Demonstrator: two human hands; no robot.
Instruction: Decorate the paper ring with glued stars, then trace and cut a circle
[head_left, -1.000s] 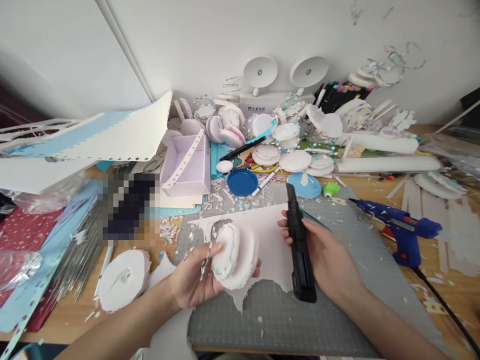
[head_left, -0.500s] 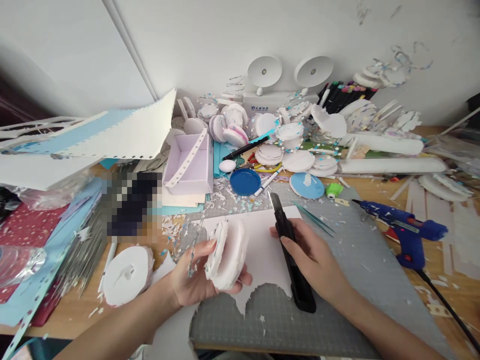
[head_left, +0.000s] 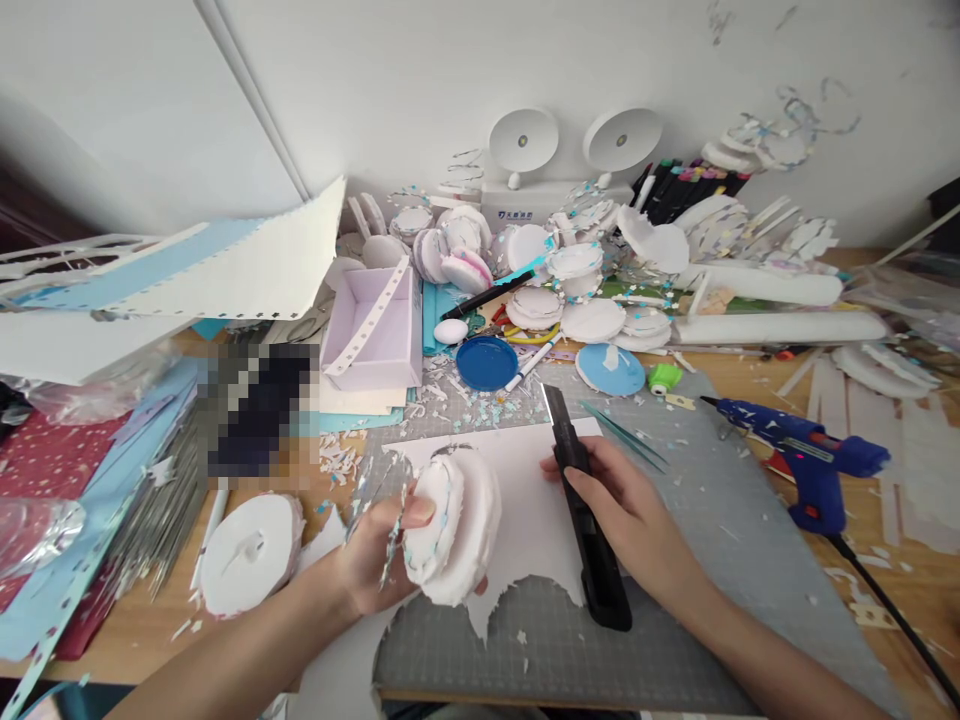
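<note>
My left hand point(head_left: 379, 560) grips a stack of white round foam discs point(head_left: 456, 525), held on edge over a torn white sheet point(head_left: 525, 510). A thin glittery strip point(head_left: 391, 530) hangs by its thumb. My right hand point(head_left: 630, 520) is closed round a black utility knife point(head_left: 585, 520) with its blade pushed out and pointing away from me. The knife is a little to the right of the discs, not touching them. Both hands are above a grey cutting mat point(head_left: 675, 620).
A blue glue gun point(head_left: 802, 455) lies right of the mat, its cord trailing toward me. A white foam disc point(head_left: 247, 550) sits to the left. A lilac box point(head_left: 375, 330), blue lid point(head_left: 486, 362), markers and many white discs crowd the back.
The knife's blade is now extended, and my right hand has drawn it closer to the discs. My left hand has turned and lowered the disc stack slightly.
</note>
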